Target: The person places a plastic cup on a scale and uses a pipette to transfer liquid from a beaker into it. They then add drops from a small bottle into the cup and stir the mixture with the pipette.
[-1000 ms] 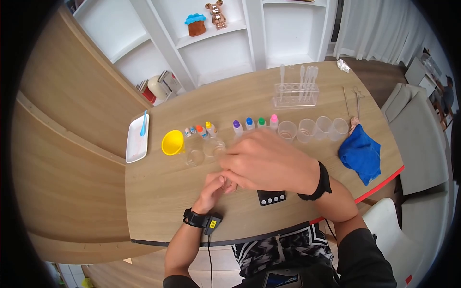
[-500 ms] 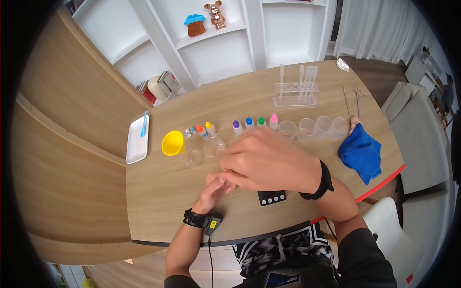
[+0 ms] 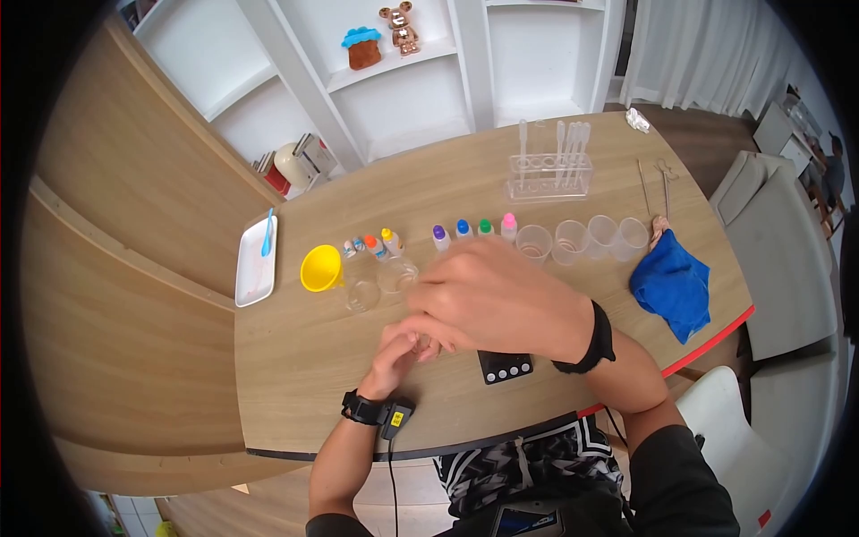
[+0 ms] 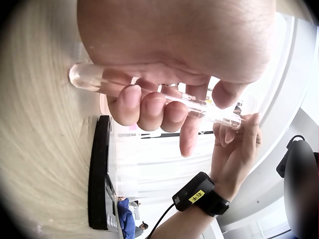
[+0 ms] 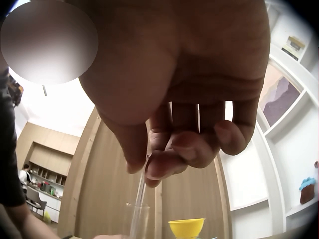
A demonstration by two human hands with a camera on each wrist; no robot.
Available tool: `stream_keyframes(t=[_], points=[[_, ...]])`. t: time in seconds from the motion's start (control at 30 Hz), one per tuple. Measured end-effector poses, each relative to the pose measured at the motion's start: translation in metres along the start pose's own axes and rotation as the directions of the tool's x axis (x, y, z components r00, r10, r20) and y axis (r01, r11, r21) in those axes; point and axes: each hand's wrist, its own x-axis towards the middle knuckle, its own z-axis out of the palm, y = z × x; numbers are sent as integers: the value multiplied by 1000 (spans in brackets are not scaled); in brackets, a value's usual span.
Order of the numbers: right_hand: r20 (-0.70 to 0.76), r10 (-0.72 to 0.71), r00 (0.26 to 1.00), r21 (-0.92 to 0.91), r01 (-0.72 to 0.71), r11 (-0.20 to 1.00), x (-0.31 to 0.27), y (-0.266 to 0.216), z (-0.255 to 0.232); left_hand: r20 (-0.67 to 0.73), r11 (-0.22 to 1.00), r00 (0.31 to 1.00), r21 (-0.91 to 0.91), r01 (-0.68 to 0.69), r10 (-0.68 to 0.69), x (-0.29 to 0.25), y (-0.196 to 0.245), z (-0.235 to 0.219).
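The person's left hand (image 3: 391, 360) is curled round a clear test tube (image 4: 203, 109); just above its mouth, the right hand (image 3: 492, 297) pinches a thin clear rod (image 5: 141, 185), seemingly dipped inside, though I can't quite make that out. Beyond the left hand sits a yellow funnel (image 3: 322, 268).

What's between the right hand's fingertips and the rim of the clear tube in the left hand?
A thin clear rod, pinched by the right hand, spans the gap in the right wrist view.

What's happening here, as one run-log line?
left hand: holds tube | right hand: pinches thin rod | rod: at tube's mouth | funnel: on table
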Motion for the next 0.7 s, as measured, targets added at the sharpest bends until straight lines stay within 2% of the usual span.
stream_keyframes(t=[0.03,0.13,0.23,0.33,0.43,0.53,0.6,0.63,0.7], points=[[-31,-29,999,-8,29,1000,0,1,2,5,1000,1000,-6,6,-6,0,0,0],[-18,12,1000,47,-11,999,-1,-4,-3,11,1000,1000,-8,10,-10,-1,-2,-4],[-100,-26,995,86,34,996,0,-2,2,1,1000,1000,5,1,-1,-2,-5,-6],[-5,6,1000,20,-6,1000,0,-3,-5,5,1000,1000,16,11,-11,-2,-2,-4],[-62,-16,998,39,19,999,-1,-2,1,13,998,1000,57,-4,3,-2,-1,-5],[19,8,1000,129,-11,992,-1,-5,-7,-15,999,1000,51,2,-1,-3,-1,-2],[1,-12,1000,65,12,998,-1,-1,-2,-27,1000,1000,28,-3,4,-2,-2,-2],[-8,-23,1000,34,23,999,0,-1,0,-4,999,1000,33,-1,1,-3,-3,-3],[47,12,999,81,-16,997,-1,-5,-8,43,999,999,45,2,-4,-2,-3,-7]])
